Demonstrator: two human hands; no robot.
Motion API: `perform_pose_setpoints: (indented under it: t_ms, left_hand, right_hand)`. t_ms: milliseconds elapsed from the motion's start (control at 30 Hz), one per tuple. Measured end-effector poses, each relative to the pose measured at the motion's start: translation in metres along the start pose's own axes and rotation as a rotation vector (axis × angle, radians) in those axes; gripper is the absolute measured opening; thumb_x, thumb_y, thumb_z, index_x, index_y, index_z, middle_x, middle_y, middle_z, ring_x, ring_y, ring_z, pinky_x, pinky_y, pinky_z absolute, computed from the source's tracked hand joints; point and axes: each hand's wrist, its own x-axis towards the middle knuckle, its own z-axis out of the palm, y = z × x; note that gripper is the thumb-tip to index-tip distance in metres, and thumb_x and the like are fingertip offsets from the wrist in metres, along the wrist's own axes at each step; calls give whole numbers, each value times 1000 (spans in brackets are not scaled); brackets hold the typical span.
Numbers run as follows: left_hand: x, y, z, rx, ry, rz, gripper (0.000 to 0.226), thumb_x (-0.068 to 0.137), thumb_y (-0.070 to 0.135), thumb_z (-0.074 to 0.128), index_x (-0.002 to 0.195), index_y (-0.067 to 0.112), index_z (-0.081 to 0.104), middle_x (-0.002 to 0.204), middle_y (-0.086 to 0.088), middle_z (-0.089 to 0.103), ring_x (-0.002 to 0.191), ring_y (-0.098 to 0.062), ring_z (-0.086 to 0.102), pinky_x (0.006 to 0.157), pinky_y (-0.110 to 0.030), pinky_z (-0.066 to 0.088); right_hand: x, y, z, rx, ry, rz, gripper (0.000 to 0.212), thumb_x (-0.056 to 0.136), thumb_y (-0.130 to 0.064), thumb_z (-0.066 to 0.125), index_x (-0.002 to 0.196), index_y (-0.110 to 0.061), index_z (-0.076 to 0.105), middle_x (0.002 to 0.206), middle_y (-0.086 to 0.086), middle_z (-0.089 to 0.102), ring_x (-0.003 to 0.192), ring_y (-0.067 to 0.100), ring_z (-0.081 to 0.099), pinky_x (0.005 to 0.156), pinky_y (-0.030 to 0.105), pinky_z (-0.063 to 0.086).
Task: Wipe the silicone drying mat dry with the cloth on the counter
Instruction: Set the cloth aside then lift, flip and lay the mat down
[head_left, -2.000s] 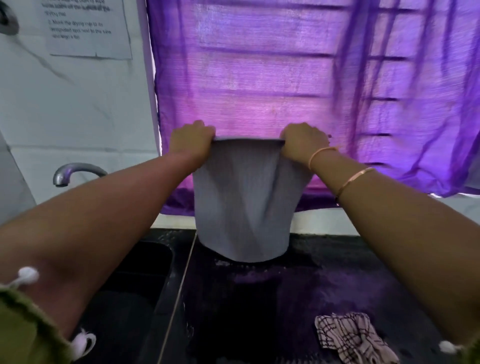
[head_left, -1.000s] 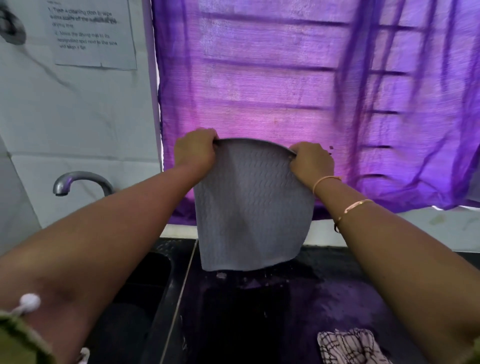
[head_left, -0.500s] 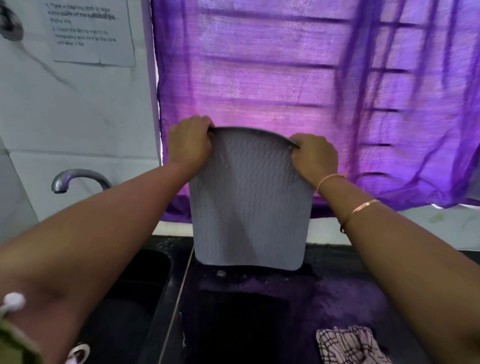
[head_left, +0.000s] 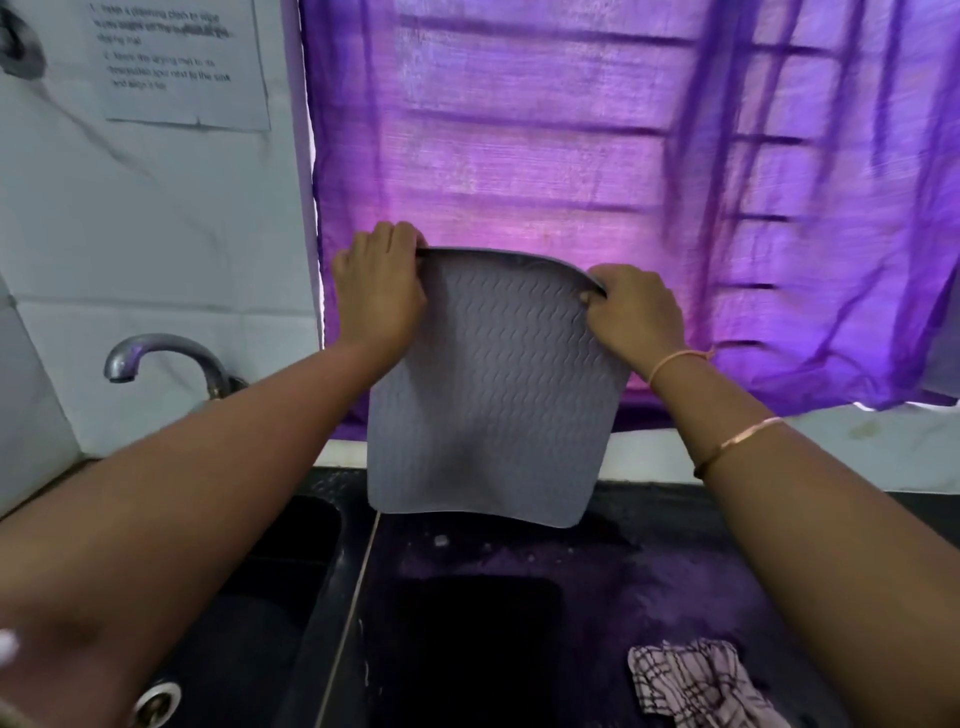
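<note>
Now both hands, left hand (head_left: 382, 293) and right hand (head_left: 636, 312), pinch the grey wavy-ribbed silicone mat's (head_left: 493, 395) top corners at mid-frame; lay it flat on the dark tabletop (head_left: 649, 582), then take the checked cloth (head_left: 696, 683) at lower right.

Head-worn, forward-down, near counter (head_left: 675, 597)

Grey mat (head_left: 493, 395) with wavy ridges, purple curtain (head_left: 571, 156), black tabletop (head_left: 649, 582), pink-and-black checked cloth (head_left: 696, 686)

Notice (head_left: 182, 62) text blurred, cloth (head_left: 701, 686) cut off below
</note>
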Motion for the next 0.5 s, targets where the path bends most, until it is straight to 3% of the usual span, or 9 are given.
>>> perform_pose_setpoints:
  t_ms: [67,267,500]
  left_hand:
    - [2,-3,-1,25,-57,-14,21,90,8,45,107,9,59,105,-15,59,99,-36,52,75,-42,35]
    - [8,-15,2,-87,-345,-118,22,90,11,50,109,12,62,114,-15,61,107,-36,54,79,-41,44]
    - [15,-18,-2,-189,-358,-173,21,86,3,51,100,10,65,110,-14,63,103,-32,56,81,-37,45]
  right_hand:
    - [0,-3,-1,8,-58,17,13,84,-15,52,72,-16,55,78,10,57,84,36,57,63,31,34]
    - [2,-6,7,-30,-149,73,18,87,-15,52,94,-17,68,101,15,66,95,35,58,71,33,40]
    - [-1,-9,8,-70,-80,84,24,84,-11,50,95,-19,70,101,14,67,95,36,59,68,31,38]
